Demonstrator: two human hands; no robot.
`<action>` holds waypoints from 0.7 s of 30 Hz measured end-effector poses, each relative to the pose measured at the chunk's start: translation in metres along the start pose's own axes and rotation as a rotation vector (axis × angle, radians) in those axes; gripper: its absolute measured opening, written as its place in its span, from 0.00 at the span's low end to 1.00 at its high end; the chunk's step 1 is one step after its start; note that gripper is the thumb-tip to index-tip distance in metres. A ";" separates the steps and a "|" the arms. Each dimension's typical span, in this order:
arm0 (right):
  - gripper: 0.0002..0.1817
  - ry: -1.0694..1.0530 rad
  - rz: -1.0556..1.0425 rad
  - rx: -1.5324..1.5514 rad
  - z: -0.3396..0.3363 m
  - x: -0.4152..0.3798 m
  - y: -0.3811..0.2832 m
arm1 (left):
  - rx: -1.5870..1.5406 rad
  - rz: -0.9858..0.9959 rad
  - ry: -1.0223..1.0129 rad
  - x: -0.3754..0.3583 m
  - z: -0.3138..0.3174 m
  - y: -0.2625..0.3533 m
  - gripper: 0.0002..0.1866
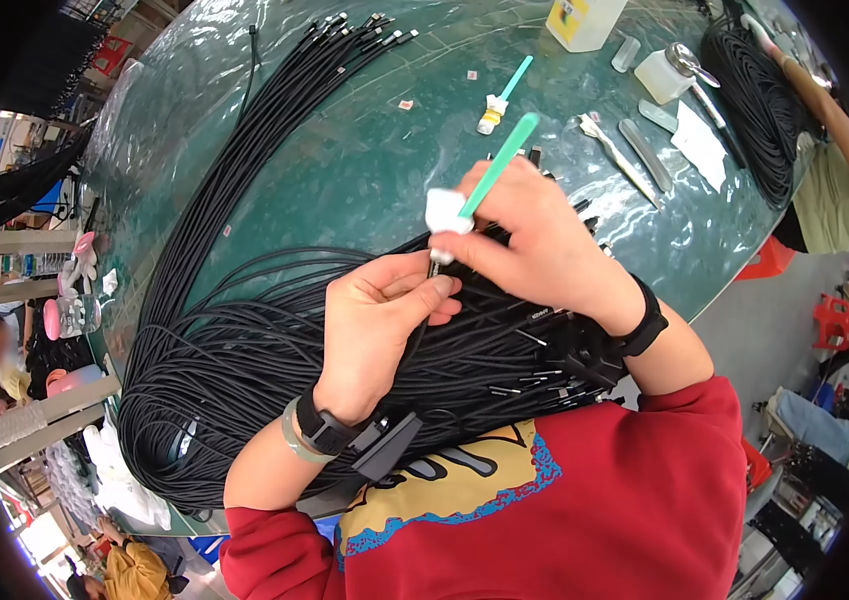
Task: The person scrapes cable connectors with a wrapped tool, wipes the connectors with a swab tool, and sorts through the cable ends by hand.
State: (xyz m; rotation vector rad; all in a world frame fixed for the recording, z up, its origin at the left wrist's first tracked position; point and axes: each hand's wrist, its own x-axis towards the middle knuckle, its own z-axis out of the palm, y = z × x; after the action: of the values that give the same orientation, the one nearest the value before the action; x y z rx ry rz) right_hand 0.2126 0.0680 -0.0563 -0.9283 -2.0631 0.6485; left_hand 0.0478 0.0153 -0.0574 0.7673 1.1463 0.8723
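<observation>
My left hand [374, 318] pinches the end of a black cable, its connector [435, 267] pointing up between thumb and fingers. My right hand [536, 238] grips a green stick [500, 165] with a white cloth wad [447, 211] wrapped around its lower end. The wad sits right at the connector's tip, between the two hands. Under both hands lies a large heap of black cables [244, 350], looped at the left, with several connector ends showing at the right near my right wrist.
A bundle of cables [234, 180] extends to the back of the green table [344, 170]. Another green stick [516, 78], a white bottle [584, 22], a pump bottle [662, 78], tweezers [619, 160] and white paper [698, 146] lie beyond. A co-worker's arm [824, 115] reaches toward coiled cables [749, 110] at right.
</observation>
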 end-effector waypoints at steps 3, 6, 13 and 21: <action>0.08 0.013 0.002 -0.002 0.000 -0.001 0.000 | 0.020 -0.013 0.027 -0.001 0.000 0.000 0.10; 0.08 -0.023 -0.035 0.048 0.003 -0.003 0.000 | 0.015 -0.024 0.027 0.001 -0.001 -0.001 0.10; 0.08 -0.029 0.041 0.126 0.003 0.001 0.003 | 0.019 -0.028 0.020 0.000 -0.001 0.000 0.10; 0.08 -0.084 0.129 0.254 -0.006 0.000 0.008 | 0.012 -0.025 0.019 0.000 -0.001 0.001 0.10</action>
State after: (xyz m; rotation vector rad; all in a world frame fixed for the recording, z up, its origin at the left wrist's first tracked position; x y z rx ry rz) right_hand 0.2199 0.0737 -0.0582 -0.9037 -1.9472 1.0076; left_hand 0.0470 0.0158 -0.0566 0.7547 1.1761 0.8543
